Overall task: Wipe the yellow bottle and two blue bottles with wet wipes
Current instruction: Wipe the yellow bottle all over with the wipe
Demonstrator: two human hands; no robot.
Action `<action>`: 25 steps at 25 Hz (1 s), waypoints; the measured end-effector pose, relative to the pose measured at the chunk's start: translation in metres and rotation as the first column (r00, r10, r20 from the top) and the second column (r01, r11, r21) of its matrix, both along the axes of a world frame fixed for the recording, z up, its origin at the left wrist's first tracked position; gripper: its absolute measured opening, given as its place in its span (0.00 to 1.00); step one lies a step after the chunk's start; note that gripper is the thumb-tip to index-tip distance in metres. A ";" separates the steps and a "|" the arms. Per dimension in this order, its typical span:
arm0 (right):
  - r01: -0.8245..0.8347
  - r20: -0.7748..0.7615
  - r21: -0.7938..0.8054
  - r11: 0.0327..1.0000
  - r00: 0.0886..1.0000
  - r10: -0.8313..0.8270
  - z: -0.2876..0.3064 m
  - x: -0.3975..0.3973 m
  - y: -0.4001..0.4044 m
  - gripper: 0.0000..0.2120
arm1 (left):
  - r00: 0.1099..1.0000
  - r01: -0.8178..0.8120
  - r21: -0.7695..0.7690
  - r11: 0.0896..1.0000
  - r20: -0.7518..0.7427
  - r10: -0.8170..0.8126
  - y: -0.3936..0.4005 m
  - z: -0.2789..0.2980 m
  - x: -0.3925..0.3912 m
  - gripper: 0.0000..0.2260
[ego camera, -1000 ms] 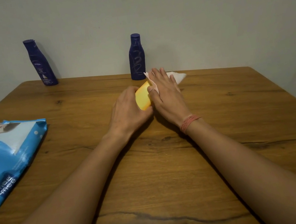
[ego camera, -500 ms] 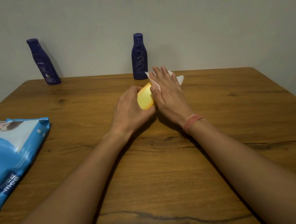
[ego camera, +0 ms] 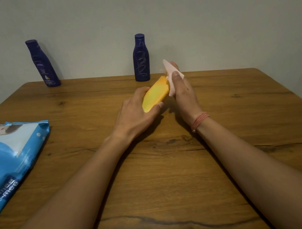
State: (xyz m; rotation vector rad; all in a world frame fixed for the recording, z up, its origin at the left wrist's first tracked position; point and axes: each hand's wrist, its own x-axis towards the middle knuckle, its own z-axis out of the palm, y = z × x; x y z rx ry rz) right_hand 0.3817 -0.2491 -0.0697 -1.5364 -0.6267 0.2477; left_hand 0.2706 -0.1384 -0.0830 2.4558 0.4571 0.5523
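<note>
We are gripping the yellow bottle (ego camera: 155,96) in our left hand (ego camera: 136,114), tilted above the tabletop's (ego camera: 174,170) middle, so our right hand (ego camera: 182,91), pinching the wipe (ego camera: 171,71), is reaching its top.

Grained, knotted wood table (ego camera: 174,170); glossy plastic wipes pack (ego camera: 4,157); smooth matt yellow bottle (ego camera: 156,94).

A wooden table (ego camera: 174,170) fills the lower view, its brown top marked with dark grain lines and knots, one long dark streak running near 6 o'clock. Its far edge meets a plain, pale grey-green wall (ego camera: 209,16) spanning 9 to 3 o'clock. Light is dim and even, with soft shadows.
</note>
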 end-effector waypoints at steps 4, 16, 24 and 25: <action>-0.062 -0.145 0.105 0.993 0.986 0.077 0.004 -0.023 0.005 0.23 | 0.987 0.110 -0.126 0.986 0.131 -0.093 -0.008 0.005 -0.003 0.24; -0.247 0.504 -0.327 0.912 0.771 0.389 -0.009 -0.067 0.025 0.26 | 0.853 0.441 -0.880 0.176 0.472 0.224 0.004 0.015 -0.006 0.23; -0.113 0.439 -0.181 0.977 0.880 0.183 0.001 -0.036 0.012 0.26 | 0.896 0.443 -0.847 0.294 0.425 -0.127 -0.005 0.007 0.003 0.20; -0.138 0.458 -0.219 0.966 0.860 0.227 0.000 -0.039 0.013 0.26 | 0.890 0.450 -0.845 0.289 0.449 -0.072 -0.004 0.006 0.002 0.19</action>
